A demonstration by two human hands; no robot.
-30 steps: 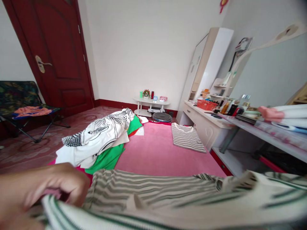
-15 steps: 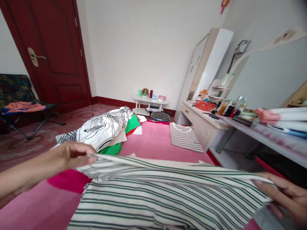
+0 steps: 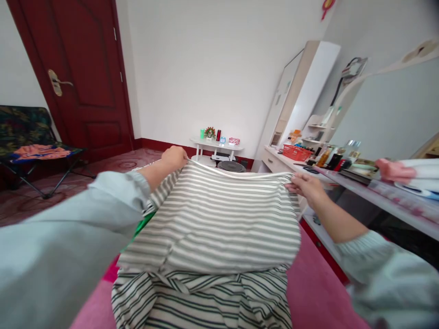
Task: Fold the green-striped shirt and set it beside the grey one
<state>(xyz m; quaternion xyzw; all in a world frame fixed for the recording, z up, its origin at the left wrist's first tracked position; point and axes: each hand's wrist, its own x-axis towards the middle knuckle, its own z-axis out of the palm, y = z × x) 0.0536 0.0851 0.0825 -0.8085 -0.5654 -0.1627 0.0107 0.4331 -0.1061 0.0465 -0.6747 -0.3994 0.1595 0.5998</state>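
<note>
A white shirt with dark green stripes (image 3: 226, 219) hangs stretched between my two hands above the pink bed (image 3: 318, 288). My left hand (image 3: 174, 157) is closed on one end of its upper edge. The other end of that edge is pinched in the fingers of my right hand (image 3: 303, 186). Below, the rest of the shirt lies bunched on the bed near me. Behind the raised cloth, only a bit of green fabric (image 3: 146, 225) shows at the left; most of what lies farther along the bed is hidden.
To the right stands a dressing table (image 3: 272, 157) with a red basket (image 3: 295, 152) and several bottles. A low white table (image 3: 219, 143) is by the far wall. At the left, a folding chair (image 3: 25, 123) holds orange clothing (image 3: 43, 151) near the red door (image 3: 78, 68).
Both hands have moved up and away from me, lifting the shirt's edge and spreading it out. The raised cloth now covers the clothes pile and the folded striped shirt behind.
</note>
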